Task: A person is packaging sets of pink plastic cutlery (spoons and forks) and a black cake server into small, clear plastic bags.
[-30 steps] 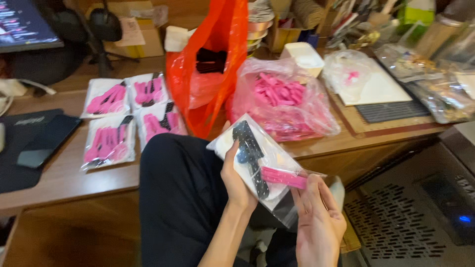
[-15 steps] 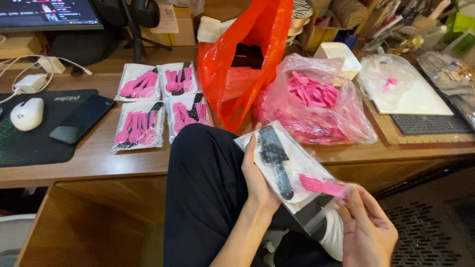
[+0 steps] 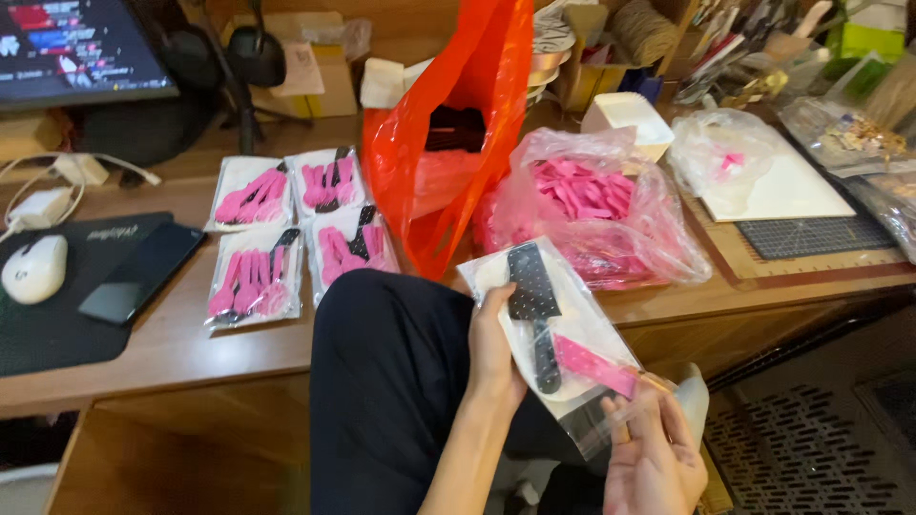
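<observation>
Clear packet point(image 3: 563, 343): thin see-through plastic sleeve with a white backing, held over the person's lap just in front of the wooden desk point(image 3: 191, 343) edge; it tilts, upper end toward the desk.
Contents: one black dotted comb-shaped piece point(image 3: 536, 315) and one flat pink strip point(image 3: 593, 366), both inside the sleeve.
Left hand point(image 3: 491, 353): closed on the packet's left edge, thumb across the front beside the black piece.
Right hand point(image 3: 654, 458): fingers pinched at the packet's lower open end — grip on the film itself, below the desk edge.
Desk front edge: straight wooden lip; the dark-trousered knee point(image 3: 401, 381) rises against it, leaving little free room between lap and desk.
On the desk, near edge: four flat sealed packets of pink pieces point(image 3: 286, 238), laid in a two-by-two block, touching or almost so.
Behind them: an upright orange-red plastic bag point(image 3: 448, 143), glossy and creased; beside it a crumpled clear bag of loose pink pieces point(image 3: 592, 205).
Desk's left part: black mat point(image 3: 57, 334) carrying a white mouse point(image 3: 34, 269) and a dark phone point(image 3: 141, 272).
Open room: bare wood strip along the desk's near edge.
</observation>
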